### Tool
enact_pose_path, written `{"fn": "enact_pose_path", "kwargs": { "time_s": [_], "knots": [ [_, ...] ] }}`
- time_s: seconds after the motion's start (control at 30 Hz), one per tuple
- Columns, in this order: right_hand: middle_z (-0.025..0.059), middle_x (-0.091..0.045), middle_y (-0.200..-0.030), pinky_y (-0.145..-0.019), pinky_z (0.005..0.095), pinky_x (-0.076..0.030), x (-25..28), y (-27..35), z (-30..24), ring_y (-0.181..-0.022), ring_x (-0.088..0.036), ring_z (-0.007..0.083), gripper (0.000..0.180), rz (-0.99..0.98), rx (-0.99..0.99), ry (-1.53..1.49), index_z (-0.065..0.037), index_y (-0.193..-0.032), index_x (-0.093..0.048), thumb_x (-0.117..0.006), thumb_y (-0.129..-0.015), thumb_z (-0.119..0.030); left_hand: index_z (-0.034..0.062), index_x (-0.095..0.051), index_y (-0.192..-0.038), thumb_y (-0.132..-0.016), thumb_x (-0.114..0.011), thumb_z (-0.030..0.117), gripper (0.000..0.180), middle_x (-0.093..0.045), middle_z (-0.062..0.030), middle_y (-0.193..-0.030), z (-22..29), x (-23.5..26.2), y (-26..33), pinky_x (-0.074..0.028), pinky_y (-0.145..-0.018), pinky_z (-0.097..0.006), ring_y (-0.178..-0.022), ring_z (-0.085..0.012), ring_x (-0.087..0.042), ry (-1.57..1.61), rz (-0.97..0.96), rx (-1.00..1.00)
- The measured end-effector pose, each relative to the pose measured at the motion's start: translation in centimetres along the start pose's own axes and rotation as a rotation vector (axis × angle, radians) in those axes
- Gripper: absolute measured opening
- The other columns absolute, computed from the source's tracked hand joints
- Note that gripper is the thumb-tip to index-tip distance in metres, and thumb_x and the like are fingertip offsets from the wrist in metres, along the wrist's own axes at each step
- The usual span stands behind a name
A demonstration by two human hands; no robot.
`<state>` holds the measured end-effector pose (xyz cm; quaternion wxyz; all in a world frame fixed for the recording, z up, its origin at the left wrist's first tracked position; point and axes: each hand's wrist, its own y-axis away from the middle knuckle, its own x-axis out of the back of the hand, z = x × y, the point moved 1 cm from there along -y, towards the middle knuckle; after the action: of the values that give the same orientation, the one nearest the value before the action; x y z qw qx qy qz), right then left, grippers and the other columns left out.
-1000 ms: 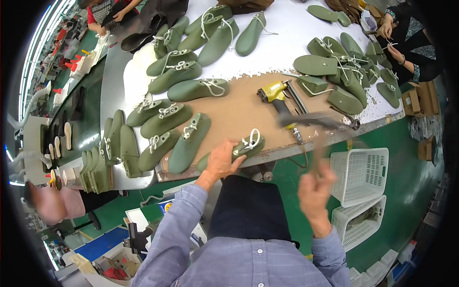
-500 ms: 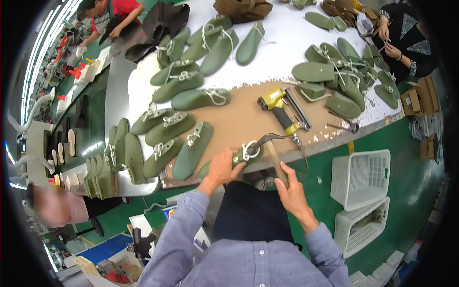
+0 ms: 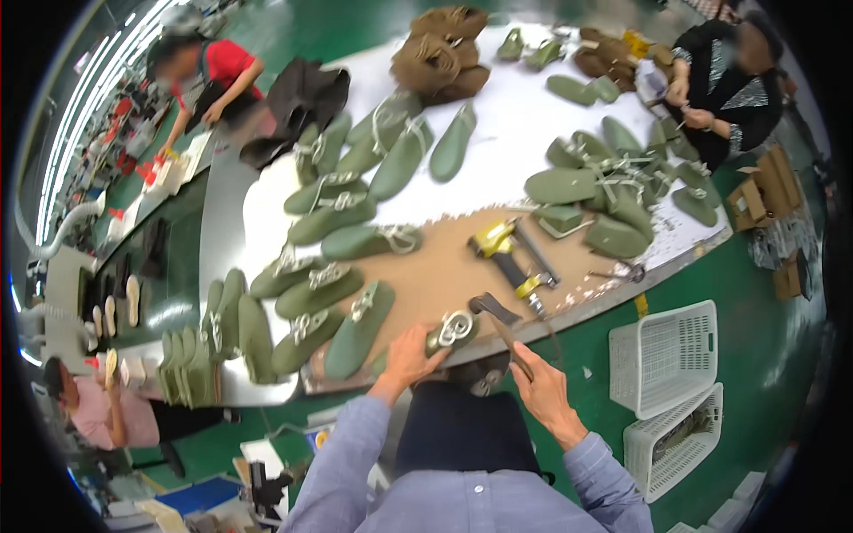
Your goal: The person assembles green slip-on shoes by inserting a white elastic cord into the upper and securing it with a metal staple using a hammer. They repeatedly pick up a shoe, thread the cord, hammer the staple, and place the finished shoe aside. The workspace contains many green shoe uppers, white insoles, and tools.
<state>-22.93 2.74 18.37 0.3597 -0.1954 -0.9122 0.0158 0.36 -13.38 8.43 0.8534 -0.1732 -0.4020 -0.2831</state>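
1. Floor (image 3: 755,293): painted green, glossy, running all round the work area.
2. Surface (image 3: 524,124): long, white top with a brown board section near its front edge.
3. Two white plastic baskets (image 3: 666,355) stand on the floor at right, beside the surface.
4. Cardboard boxes (image 3: 764,191) sit at far right.
5. Strip lights (image 3: 89,133) glare along the left side.

on the bench (image 3: 569,133), rows of shoe lasts (image 3: 342,306) lie left of the staple gun (image 3: 511,253); another cluster of lasts (image 3: 604,191) lies behind-right. two baskets (image 3: 666,355) stand on the floor at right.
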Motion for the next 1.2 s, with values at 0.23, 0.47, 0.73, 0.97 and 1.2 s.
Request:
{"fn": "enact_pose_path", "kwargs": {
  "time_s": [0.23,0.47,0.73,0.97,1.2],
  "knots": [
    [0.0117,-0.065,-0.096,-0.073,0.0474,-0.047,3.4,-1.7,13.4,-0.083,-0.063,0.035,0.05,0.229,-0.058,0.482,-0.015,-0.139,-0.059,-0.07,-0.09,-0.009,0.0105,-0.066,-0.107,-0.069,-0.09,0.039,0.053,-0.067,-0.0071,-0.099,0.4,1.8,-1.2,-0.048,-0.091,-0.047,-0.104,-0.0338,-0.062,-0.245,0.214,-0.129],
    [0.01,-0.06,-0.099,-0.079,0.046,-0.042,3.7,-3.3,19.2,-0.093,-0.056,0.0325,0.051,0.172,-0.184,0.612,-0.02,-0.139,-0.06,-0.072,-0.09,-0.011,0.0011,-0.058,-0.114,-0.068,-0.089,0.031,0.063,-0.058,-0.0188,-0.122,-5.6,3.9,-3.5,-0.04,-0.103,-0.052,-0.125,-0.038,-0.053,-0.377,0.479,0.089],
    [0.0115,-0.062,-0.116,-0.088,0.0472,-0.043,3.0,-3.7,19.2,-0.108,-0.056,0.0338,0.048,0.238,-0.284,0.55,-0.017,-0.136,-0.063,-0.07,-0.089,-0.009,0.0034,-0.056,-0.121,-0.066,-0.09,0.027,0.068,-0.058,-0.0166,-0.128,-10.4,8.2,-7.0,-0.033,-0.108,-0.054,-0.132,-0.0385,-0.049,-0.442,0.459,0.126],
    [0.0159,-0.059,-0.126,-0.097,0.0508,-0.043,0.5,-4.4,18.9,-0.117,-0.053,0.0383,0.049,0.394,-0.407,0.492,-0.012,-0.137,-0.06,-0.068,-0.089,-0.012,0.0001,-0.049,-0.135,-0.069,-0.086,0.013,0.076,-0.049,-0.0245,-0.143,-2.8,7.6,-16.4,-0.025,-0.118,-0.057,-0.138,-0.0453,-0.04,-0.296,0.524,-0.084],
    [0.0191,-0.051,-0.139,-0.11,0.054,-0.037,-0.6,-5.9,16.3,-0.128,-0.046,0.0417,0.059,0.319,-0.579,0.6,-0.007,-0.145,-0.048,-0.068,-0.09,-0.017,0.0056,-0.04,-0.15,-0.076,-0.084,0.03,0.09,-0.048,-0.0218,-0.148,14.0,-6.2,-38.6,-0.033,-0.116,-0.055,-0.14,-0.043,-0.042,-0.062,-0.005,-0.502]
  ]
}}
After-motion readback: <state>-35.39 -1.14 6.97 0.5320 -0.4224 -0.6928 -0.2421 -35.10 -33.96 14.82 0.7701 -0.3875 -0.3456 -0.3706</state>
